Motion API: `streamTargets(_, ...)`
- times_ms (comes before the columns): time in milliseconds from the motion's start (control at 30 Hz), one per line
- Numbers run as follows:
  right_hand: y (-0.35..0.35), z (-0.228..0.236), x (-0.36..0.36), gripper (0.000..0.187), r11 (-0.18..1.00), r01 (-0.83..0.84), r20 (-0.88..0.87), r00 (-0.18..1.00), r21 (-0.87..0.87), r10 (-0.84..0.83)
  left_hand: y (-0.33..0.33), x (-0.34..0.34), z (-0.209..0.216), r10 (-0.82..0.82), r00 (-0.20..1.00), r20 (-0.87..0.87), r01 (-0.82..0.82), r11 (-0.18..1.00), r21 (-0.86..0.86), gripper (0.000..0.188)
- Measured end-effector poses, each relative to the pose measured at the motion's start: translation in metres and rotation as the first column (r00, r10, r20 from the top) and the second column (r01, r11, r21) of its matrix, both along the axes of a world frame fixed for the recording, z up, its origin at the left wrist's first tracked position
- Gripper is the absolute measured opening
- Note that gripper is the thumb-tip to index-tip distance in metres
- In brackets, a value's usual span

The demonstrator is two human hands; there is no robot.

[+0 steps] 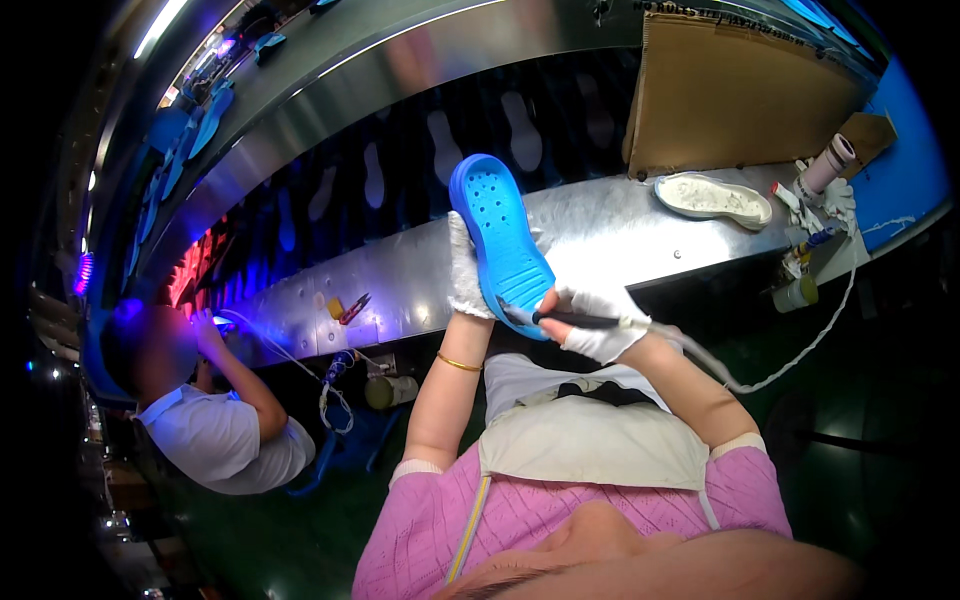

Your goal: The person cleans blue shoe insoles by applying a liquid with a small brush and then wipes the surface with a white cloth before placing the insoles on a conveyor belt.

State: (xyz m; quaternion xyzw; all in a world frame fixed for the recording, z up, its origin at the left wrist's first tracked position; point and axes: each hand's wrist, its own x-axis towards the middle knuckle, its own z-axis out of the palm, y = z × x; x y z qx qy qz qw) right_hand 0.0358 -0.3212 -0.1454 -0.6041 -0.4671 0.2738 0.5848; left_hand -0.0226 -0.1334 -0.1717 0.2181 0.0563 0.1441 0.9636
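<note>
Gripping the blue sole by its left side, the white-gloved left hand is wrapping around behind it, closed on it. That sole is slanting between the person's lap and the metal bench, its narrower end facing the body. Near that end, the right hand is pinching a slim black tool between bare thumb and fingers; whether the tip is touching the rim, I cannot tell. Good handling is probably depending on a steady left hold, fingers staying clear of the tip, and light, even pressure. Further right, a pale cord is trailing away, best left slack, and a white sole is lying on the bench.
</note>
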Motion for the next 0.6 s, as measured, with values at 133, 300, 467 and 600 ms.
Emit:
streamTargets(133, -0.001, -0.001, 0.024, 0.014, 0.996, 0.086, -0.260, 0.961, -0.033, -0.092, -0.018, -0.009, 0.011, 0.014, 0.996, 0.083, -0.009, 0.998, -0.070, 0.084)
streamTargets(300, -0.007, -0.001, 0.030, 0.011, 0.969, 0.225, -0.154, 0.966, 0.106, -0.208, -0.051, -0.015, 0.011, 0.062, 0.997, 0.043, -0.064, 0.998, 0.027, 0.088)
streamTargets(467, -0.003, 0.002, -0.003, 0.011, 0.996, 0.020, -0.101, 0.995, 0.087, -0.012, -0.034, -0.005, -0.005, -0.029, 0.992, 0.121, 0.029, 1.000, 0.002, 0.088)
streamTargets(600, -0.001, -0.013, 0.009, 0.008, 0.978, 0.206, -0.444, 0.880, 0.040, -0.167, -0.037, -0.005, -0.002, 0.091, 0.980, 0.179, -0.077, 0.994, -0.080, 0.090)
